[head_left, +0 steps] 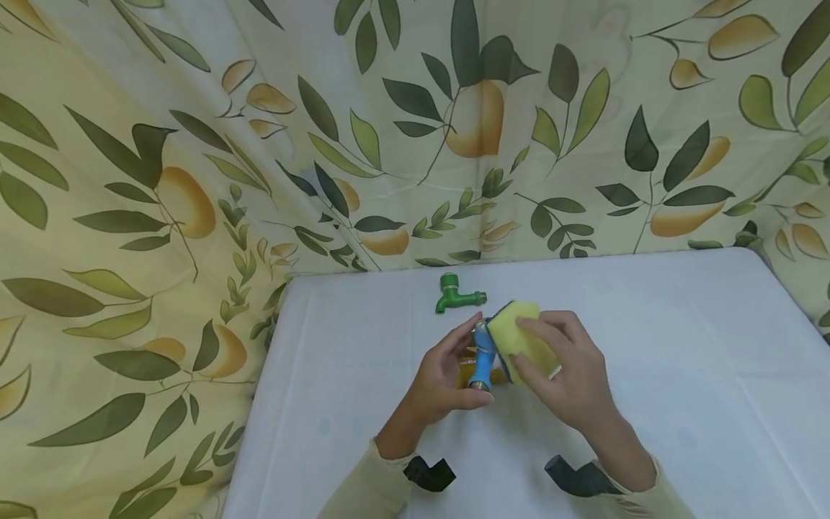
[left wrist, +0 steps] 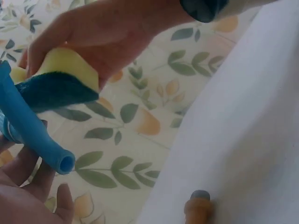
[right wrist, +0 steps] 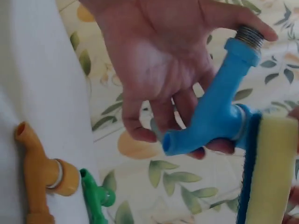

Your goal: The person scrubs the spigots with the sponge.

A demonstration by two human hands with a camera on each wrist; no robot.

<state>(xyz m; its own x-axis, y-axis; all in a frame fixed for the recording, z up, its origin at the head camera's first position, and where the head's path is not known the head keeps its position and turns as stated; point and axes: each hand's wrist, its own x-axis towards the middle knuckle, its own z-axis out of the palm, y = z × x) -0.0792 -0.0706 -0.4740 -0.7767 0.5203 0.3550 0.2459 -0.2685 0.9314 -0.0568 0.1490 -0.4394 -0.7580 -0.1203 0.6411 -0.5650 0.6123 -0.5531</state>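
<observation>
A blue plastic tap [head_left: 483, 355] with a threaded metal end is held above the table by my left hand [head_left: 436, 382]. In the right wrist view, the thumb lies at the thread of the blue tap [right wrist: 212, 105] and fingers reach behind its body. My right hand [head_left: 577, 371] grips a yellow sponge [head_left: 527, 335] with a dark scouring side. That rough side of the sponge [right wrist: 275, 170] meets the handle end of the tap in the right wrist view. The left wrist view shows the tap's open spout [left wrist: 65, 162] pointing away from the sponge.
A green tap [head_left: 459, 295] lies on the white-covered table [head_left: 681, 360], beyond the hands. An orange tap [right wrist: 39, 170] lies nearer, partly hidden behind the blue one in the head view. A leaf-patterned curtain [head_left: 415, 144] hangs along the table's back and left sides.
</observation>
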